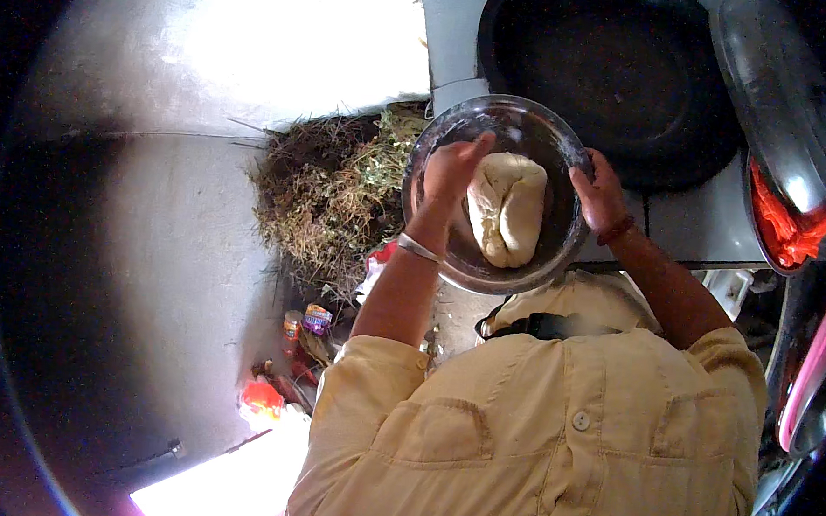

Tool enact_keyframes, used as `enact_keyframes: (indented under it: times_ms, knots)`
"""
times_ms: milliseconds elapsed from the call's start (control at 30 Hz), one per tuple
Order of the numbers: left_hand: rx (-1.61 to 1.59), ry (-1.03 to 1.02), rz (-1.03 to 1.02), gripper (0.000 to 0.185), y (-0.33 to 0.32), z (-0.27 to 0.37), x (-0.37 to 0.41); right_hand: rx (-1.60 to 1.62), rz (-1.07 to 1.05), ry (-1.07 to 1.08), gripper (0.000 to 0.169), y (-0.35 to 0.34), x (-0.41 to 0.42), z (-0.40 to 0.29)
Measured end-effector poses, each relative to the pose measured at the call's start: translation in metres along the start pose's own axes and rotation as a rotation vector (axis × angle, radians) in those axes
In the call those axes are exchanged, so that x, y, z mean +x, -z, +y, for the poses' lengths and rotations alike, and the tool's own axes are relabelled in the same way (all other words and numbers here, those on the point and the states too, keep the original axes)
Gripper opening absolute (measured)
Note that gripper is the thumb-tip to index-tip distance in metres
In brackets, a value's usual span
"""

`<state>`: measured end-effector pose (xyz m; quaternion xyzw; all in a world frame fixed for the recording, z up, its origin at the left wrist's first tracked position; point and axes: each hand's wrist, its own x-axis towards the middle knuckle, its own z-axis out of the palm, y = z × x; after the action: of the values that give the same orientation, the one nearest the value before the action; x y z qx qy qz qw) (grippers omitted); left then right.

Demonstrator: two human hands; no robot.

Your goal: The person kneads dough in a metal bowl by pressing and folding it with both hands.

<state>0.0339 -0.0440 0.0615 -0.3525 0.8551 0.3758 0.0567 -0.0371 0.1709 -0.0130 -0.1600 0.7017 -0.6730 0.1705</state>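
A round metal basin (492,280) is in front of me, overlapping the edge of the grey counter. In it lies a thick, folded lump of pale dough (521,207) with a deep crease down its middle. My right hand (601,191) grips the basin's right rim, thumb on the inner side. Over the left part of the basin, close to the dough's upper left edge, is my left hand (453,167) with its fingers partly curled. Whether it presses the dough or only hovers beside it is unclear. Whitish smears mark the basin's inner wall.
Beyond the basin sits a large black pan (604,79) on the counter (694,231). A shiny metal vessel (778,102) and a dish with red material (783,221) stand to the right. Dry brushwood (339,198) is heaped at left, near small packets (317,319).
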Motion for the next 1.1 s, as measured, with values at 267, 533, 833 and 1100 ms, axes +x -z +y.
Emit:
enact_keyframes:
  times_ms: [267,533,833,1100]
  knots:
    - [0.506,-0.514,0.361,0.056,-0.054,0.026,-0.024,0.165,0.012,-0.036,0.034,-0.005,0.002,0.011]
    - [0.660,-0.446,0.072,0.056,-0.069,0.048,-0.024,0.089,-0.044,-0.024,0.034,-0.001,0.000,-0.003]
    - [0.565,-0.329,-0.029,0.057,-0.074,0.032,0.013,0.069,-0.032,-0.016,0.035,-0.001,-0.007,-0.012]
    - [0.414,-0.363,0.026,0.054,-0.067,0.027,0.029,-0.064,-0.007,0.033,0.037,0.002,-0.005,-0.009]
